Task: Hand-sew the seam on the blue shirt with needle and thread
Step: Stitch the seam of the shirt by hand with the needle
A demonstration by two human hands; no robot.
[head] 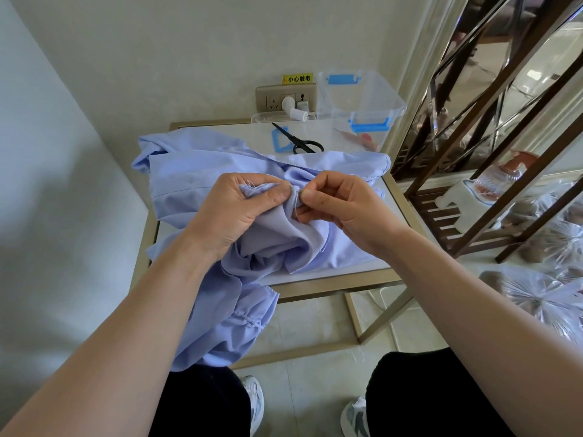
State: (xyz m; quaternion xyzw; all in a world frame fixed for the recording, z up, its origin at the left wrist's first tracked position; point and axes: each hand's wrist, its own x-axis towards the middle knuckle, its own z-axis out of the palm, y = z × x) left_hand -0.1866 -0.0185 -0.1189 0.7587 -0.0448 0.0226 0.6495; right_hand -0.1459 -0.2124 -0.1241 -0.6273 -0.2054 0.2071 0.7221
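A light blue shirt (202, 171) lies bunched on a small white table (362, 266), with part of it hanging over the front edge toward my lap. My left hand (239, 209) grips a raised fold of the shirt with a frayed seam edge at its top. My right hand (340, 203) is directly to the right of it, fingers curled, thumb and forefinger pinching at the seam where a thin dark needle tip (301, 193) shows. The thread is too fine to make out.
Black scissors (299, 141) and a blue square frame (280, 141) lie at the table's back. A white thread spool (298, 114) sits by a wall socket (284, 97). A clear plastic box with blue clips (362, 99) stands back right. A brown-framed shelf (492, 171) stands right.
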